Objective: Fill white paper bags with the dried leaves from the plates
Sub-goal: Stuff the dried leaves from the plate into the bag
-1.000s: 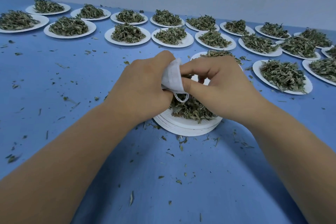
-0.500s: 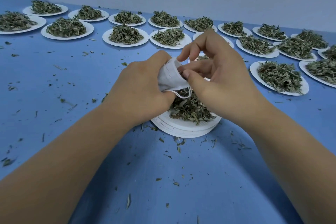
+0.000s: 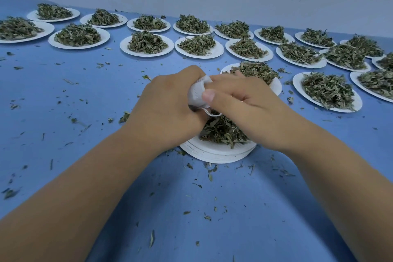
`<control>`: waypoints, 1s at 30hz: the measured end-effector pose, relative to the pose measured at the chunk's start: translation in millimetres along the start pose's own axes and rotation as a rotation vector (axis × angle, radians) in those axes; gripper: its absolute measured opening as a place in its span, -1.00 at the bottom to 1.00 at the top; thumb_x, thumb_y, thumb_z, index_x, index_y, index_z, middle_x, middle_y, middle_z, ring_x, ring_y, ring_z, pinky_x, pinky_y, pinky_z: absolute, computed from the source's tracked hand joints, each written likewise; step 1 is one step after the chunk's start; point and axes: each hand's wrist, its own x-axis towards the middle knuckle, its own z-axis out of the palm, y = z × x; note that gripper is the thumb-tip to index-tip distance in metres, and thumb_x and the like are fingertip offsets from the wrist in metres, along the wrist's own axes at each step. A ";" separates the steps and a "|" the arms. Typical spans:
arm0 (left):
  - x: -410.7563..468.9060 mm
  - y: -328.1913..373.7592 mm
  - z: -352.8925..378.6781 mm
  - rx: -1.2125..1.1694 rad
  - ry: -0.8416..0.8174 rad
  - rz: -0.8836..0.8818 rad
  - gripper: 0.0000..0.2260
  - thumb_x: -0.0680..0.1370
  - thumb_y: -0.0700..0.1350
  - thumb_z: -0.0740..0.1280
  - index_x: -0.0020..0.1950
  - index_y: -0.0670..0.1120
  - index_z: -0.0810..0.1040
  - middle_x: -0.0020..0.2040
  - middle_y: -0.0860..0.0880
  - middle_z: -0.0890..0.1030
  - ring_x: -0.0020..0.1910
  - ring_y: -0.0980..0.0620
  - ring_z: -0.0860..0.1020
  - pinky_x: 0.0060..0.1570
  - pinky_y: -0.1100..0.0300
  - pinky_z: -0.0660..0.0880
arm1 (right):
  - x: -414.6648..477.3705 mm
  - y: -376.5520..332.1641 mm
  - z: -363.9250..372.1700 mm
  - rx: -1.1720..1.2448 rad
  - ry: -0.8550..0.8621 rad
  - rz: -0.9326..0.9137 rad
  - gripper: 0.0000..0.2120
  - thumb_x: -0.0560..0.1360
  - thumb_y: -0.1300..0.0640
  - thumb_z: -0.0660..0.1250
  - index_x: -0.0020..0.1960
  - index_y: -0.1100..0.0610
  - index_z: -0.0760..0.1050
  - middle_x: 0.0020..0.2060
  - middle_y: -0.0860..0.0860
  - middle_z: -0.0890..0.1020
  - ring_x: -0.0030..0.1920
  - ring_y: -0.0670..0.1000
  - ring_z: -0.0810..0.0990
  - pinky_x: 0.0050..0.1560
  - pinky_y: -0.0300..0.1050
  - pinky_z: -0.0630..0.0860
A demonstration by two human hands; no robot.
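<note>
Fingers of our left hand (image 3: 168,108) curl round small white paper bag (image 3: 196,93); right hand (image 3: 244,104) pinches it above dried green leaves (image 3: 223,132).

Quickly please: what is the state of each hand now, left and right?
Left hand: closed around the white paper bag, holding it.
Right hand: closed, pinching the same bag.
</note>
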 end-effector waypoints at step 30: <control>-0.8 3.3 -9.4 -0.043 0.058 0.110 -0.61 0.42 -0.08 0.35 0.21 0.17 0.39 -0.12 0.10 0.60 -0.25 0.05 0.55 -0.32 0.02 0.53 | -0.2 -0.6 6.7 0.053 0.219 -0.120 -0.80 0.59 0.19 0.30 0.08 0.05 0.69 -0.08 -0.01 0.73 -0.05 0.07 0.67 0.30 0.18 0.46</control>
